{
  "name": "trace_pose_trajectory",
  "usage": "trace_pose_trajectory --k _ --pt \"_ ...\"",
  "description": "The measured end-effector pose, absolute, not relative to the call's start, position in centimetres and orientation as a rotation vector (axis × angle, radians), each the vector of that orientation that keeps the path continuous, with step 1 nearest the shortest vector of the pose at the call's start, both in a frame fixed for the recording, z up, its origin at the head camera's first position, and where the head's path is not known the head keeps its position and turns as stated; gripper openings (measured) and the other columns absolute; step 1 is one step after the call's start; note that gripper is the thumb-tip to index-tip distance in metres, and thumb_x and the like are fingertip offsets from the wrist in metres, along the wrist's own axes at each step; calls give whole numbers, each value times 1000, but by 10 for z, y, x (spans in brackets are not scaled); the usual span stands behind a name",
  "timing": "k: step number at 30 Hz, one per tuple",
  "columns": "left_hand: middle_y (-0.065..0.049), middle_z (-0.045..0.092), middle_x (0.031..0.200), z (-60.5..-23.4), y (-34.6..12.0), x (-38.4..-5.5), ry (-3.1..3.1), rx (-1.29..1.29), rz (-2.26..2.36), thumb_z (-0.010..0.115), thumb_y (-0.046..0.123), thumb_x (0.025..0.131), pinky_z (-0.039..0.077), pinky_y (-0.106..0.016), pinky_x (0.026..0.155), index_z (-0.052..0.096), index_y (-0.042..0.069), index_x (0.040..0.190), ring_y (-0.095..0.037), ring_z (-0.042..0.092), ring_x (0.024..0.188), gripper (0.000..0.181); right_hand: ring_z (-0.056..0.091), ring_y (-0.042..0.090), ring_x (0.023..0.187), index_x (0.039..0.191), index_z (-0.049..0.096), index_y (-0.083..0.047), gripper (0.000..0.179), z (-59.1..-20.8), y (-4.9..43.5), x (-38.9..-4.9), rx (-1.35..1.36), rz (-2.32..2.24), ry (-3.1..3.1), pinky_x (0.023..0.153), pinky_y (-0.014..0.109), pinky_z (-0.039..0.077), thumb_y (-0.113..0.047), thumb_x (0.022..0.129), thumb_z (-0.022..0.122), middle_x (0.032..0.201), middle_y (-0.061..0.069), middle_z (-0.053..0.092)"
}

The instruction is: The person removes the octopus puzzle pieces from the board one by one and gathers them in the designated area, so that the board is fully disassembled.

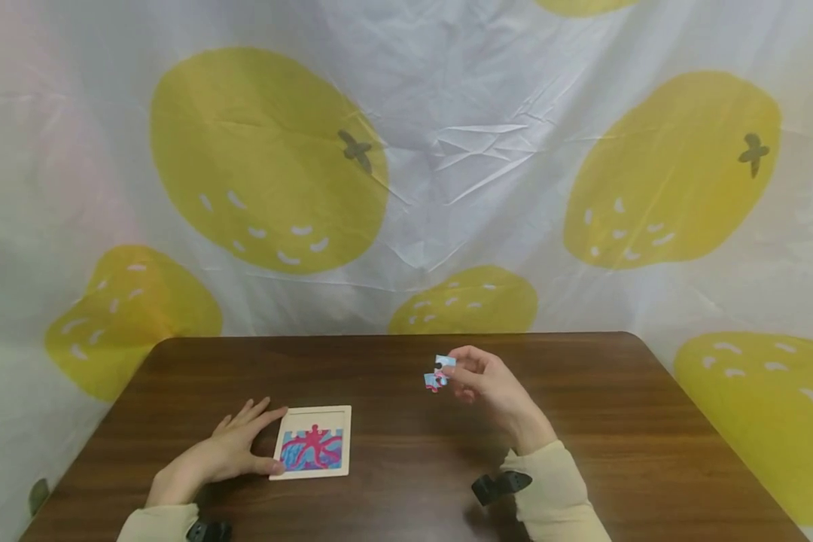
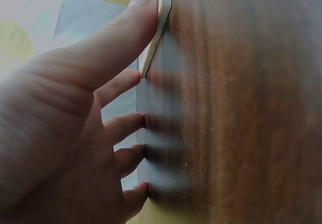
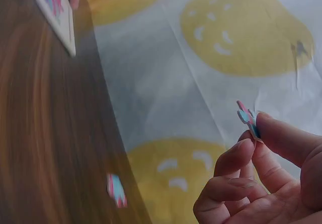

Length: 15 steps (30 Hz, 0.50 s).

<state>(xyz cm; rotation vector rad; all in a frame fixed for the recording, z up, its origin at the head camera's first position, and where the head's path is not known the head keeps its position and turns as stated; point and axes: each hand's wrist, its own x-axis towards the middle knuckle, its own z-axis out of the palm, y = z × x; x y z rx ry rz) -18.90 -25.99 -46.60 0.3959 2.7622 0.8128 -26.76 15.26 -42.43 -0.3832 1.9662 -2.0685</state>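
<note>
A pale wooden puzzle tray [image 1: 347, 444] lies on the table, its lower part filled with a pink octopus on blue and its top strip bare wood. My left hand [image 1: 220, 455] is spread at the tray's left side. The thumb rests on the near-left corner and the index fingertip touches the far-left one; the other fingertips rest on the tabletop. Raised over the table to the right, my right hand [image 1: 491, 384] pinches a blue-and-pink jigsaw piece [image 3: 245, 116] between thumb and fingers. Another jigsaw piece [image 3: 116, 190] lies on the table, overlapped by the held one in the head view.
The brown wooden table [image 1: 393, 512] has rounded far corners. Behind it hangs a white cloth [image 1: 474, 188] printed with large yellow fruits. Each sleeve has a black wrist strap [image 1: 501, 488] at its cuff.
</note>
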Motion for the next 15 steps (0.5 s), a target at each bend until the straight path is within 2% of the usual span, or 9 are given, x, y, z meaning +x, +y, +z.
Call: trace_pose_trajectory --k 7,11,15 --pt "-34 21 153 -465 -259 -191 2764 402 802 81 50 73 6 -73 105 41 6 147 -56 7 140 95 50 14 60 102 56 -5 20 -433 206 -276 -229 -2011 2039 57 25 41 -13 91 71 74 1 58" --pt "-34 21 153 -466 -259 -191 2768 401 796 81 50 72 6 -73 105 42 6 147 -56 8 140 95 50 15 61 100 57 -6 17 -442 229 -283 -164 -1980 2067 59 27 43 -12 91 70 71 1 55" --pt "-34 21 152 -467 -260 -190 2767 402 791 81 50 73 6 -73 105 42 6 147 -56 8 140 95 51 14 63 100 57 -5 17 -451 247 -288 -106 -1947 2073 60 28 46 -12 91 70 75 0 56"
